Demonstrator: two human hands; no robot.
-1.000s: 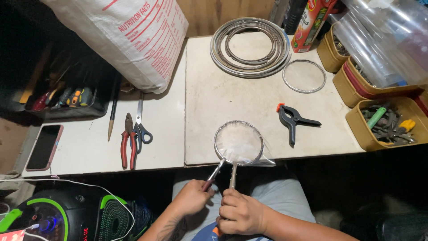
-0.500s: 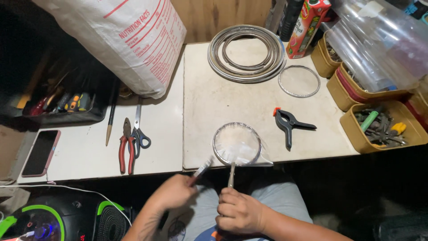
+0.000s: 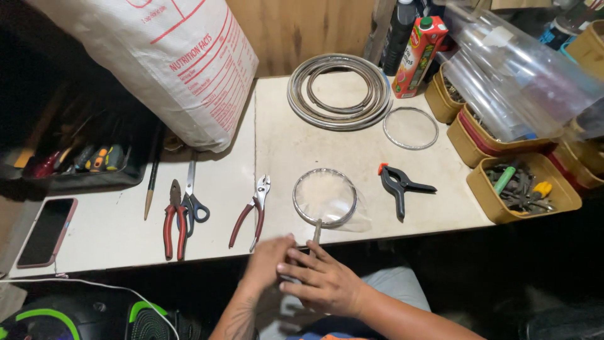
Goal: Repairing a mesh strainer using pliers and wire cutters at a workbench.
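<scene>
A wire ring (image 3: 324,197) covered with clear film lies at the front edge of the white table (image 3: 296,145), its thin stem (image 3: 317,232) pointing at me. My right hand (image 3: 322,281) is just below the edge with its fingers around the lower end of that stem. Blurred by motion, my left hand (image 3: 267,259) sits beside it, touches its fingers and holds nothing that I can see. Red-handled pliers (image 3: 251,211) lie on the table just above my left hand.
A second pair of red pliers (image 3: 173,218), scissors (image 3: 192,200) and a phone (image 3: 47,230) lie to the left. A black spring clamp (image 3: 399,186), a bare wire ring (image 3: 410,128), coiled rings (image 3: 340,91), a white sack (image 3: 157,69) and yellow tool tubs (image 3: 522,189) surround the work spot.
My left hand held the red-handled pliers at the ring's stem; the pliers now lie on the table and the hand has come back to the right hand.
</scene>
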